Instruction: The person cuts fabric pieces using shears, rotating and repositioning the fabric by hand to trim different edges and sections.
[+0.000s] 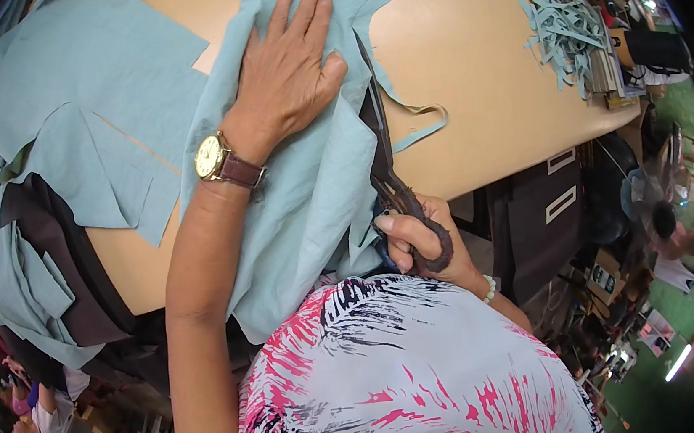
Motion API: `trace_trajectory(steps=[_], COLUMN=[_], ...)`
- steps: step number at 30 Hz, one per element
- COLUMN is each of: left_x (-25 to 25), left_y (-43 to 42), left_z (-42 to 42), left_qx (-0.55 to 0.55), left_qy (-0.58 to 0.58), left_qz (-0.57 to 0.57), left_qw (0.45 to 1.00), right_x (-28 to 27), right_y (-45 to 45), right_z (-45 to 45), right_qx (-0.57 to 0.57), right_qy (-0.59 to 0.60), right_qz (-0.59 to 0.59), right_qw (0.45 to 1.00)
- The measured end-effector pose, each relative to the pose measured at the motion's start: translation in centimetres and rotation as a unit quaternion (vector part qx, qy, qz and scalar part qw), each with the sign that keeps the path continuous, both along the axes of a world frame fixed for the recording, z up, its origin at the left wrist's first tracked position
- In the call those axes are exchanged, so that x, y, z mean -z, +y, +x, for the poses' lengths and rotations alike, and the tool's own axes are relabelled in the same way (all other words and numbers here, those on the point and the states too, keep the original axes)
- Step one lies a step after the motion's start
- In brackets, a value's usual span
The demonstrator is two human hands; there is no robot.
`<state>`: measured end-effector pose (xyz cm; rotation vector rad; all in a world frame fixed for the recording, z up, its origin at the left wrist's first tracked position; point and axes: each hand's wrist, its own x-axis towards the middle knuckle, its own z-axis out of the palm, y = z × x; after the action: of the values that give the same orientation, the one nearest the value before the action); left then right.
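My left hand [290, 74] lies flat with its fingers stretched out on light blue fabric [294, 197], which spreads over the tan table and hangs over its near edge. In my right hand [426, 242] are large dark scissors [399, 190], their handles wrapped in dark material. The long blades point away from me along the fabric's right edge, partly hidden by a fold. A thin trimmed strip [422, 128] of the same fabric curls on the table to the right of the blades.
More cut blue fabric pieces [86, 66] cover the table [499, 57] at left, above dark cloth [54, 247]. A heap of blue strips [569, 37] lies at the far right, beside a stack of papers. Dark drawers [533, 214] stand below. Other people [34, 418] are at lower left.
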<state>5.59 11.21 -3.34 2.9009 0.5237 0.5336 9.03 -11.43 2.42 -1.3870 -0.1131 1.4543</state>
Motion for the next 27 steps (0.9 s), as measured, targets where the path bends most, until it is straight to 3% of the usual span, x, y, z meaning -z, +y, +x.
trace_trajectory(steps=[2, 5, 8, 11, 12, 15, 21, 27], left_x=[-1.5, -6.9, -4.0, -1.0, -0.5, 0.0, -0.1, -0.2], left_y=[0.5, 1.9, 4.8, 5.9, 6.0, 6.0, 1.8, -2.3], left_z=[0.4, 3.5, 5.3, 6.1, 5.5, 3.8, -0.2, -2.4], left_qx=[-0.007, -0.004, 0.139, 0.206, 0.197, 0.109, -0.047, -0.167], left_qy=[0.051, 0.308, 0.016, -0.055, -0.014, -0.039, 0.002, -0.002], left_qz=[0.041, -0.026, 0.027, 0.019, -0.047, -0.077, -0.025, -0.050], left_qw=[0.998, 0.951, 0.990, 0.977, 0.979, 0.990, 0.999, 0.985], right_x=[0.3, 0.2, 0.0, -0.2, -0.5, -1.0, -1.2, -0.5], right_y=[-0.1, -0.2, -0.3, -0.9, -1.0, -1.6, -2.8, -4.6], right_z=[0.1, 0.4, 0.9, 2.0, 2.5, 3.9, 5.5, 5.2], right_qx=[-0.004, -0.009, -0.010, -0.007, -0.007, -0.013, -0.127, -0.121], right_qy=[0.003, 0.007, 0.021, 0.039, 0.042, 0.056, -0.006, 0.028], right_qz=[0.011, 0.017, 0.023, 0.029, 0.028, 0.014, -0.001, 0.001], right_qw=[1.000, 1.000, 0.999, 0.999, 0.999, 0.998, 0.992, 0.992])
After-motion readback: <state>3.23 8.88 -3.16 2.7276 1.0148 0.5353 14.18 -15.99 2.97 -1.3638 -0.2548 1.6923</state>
